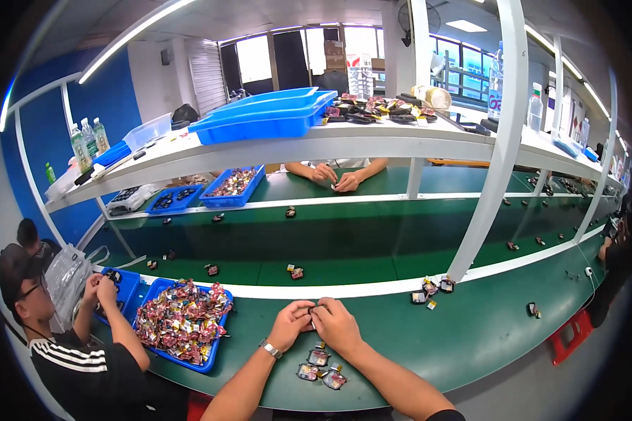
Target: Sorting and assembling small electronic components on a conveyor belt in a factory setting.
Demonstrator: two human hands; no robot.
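Close together over the green bench, my left hand [291, 327] and my right hand [336, 325] are both closed, fingertips meeting on a small dark-edged electronic piece [312, 322]. Fingers cover most of it, so its exact kind does not show. A metal-banded watch [270, 348] circles my left wrist. Just below my hands lie several small electronic modules, among them a black-rimmed module [319, 358] and a reddish one with a yellow tab [335, 380]. Left of my left hand, a blue tray [208, 365] is heaped with similar reddish and silvery modules.
Black-cased pieces [428, 290] cluster by the white post [488, 189]. A green conveyor belt [344, 242] carrying scattered modules runs beyond the white rail. Overhead, a white shelf [274, 152] holds blue trays and bottles. One co-worker [84, 358] sits at left; another's hands [336, 177] work opposite.
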